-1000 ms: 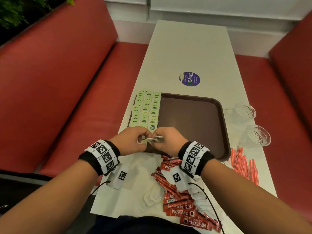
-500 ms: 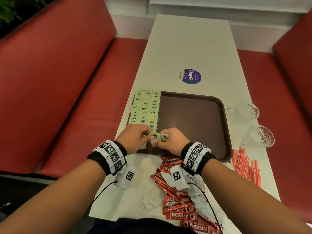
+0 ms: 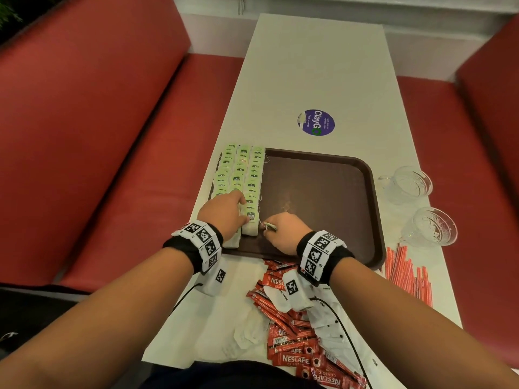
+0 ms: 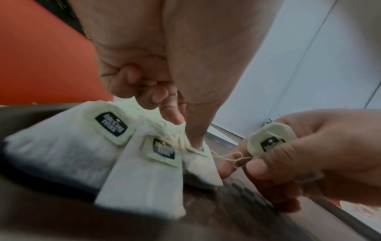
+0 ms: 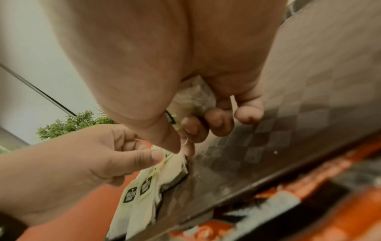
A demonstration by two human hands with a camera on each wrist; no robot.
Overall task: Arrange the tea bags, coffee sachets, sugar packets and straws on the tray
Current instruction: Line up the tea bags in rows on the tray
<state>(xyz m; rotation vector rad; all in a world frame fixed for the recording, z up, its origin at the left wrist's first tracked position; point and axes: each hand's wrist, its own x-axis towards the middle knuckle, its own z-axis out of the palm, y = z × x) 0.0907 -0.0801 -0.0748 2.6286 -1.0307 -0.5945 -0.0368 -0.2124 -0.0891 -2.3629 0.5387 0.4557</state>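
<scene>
The left hand [image 4: 164, 53] reaches down over a row of white tea bags [image 4: 62, 153] lying on the dark brown tray [image 4: 237, 216], its thumb tip pressing the rightmost bag. Pale green paper tags [image 4: 110, 126] with dark labels lie on the bags. The right hand [image 4: 317, 156] pinches another tag [image 4: 272, 140], whose looped string [image 4: 233, 159] runs back toward the pressed bag. A red seat [image 4: 41, 57] stands behind.

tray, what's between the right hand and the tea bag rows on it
In the left wrist view a thin looped string spans the gap, running from the nearest tea bag under the left hand to the tag pinched by the right hand.
</scene>
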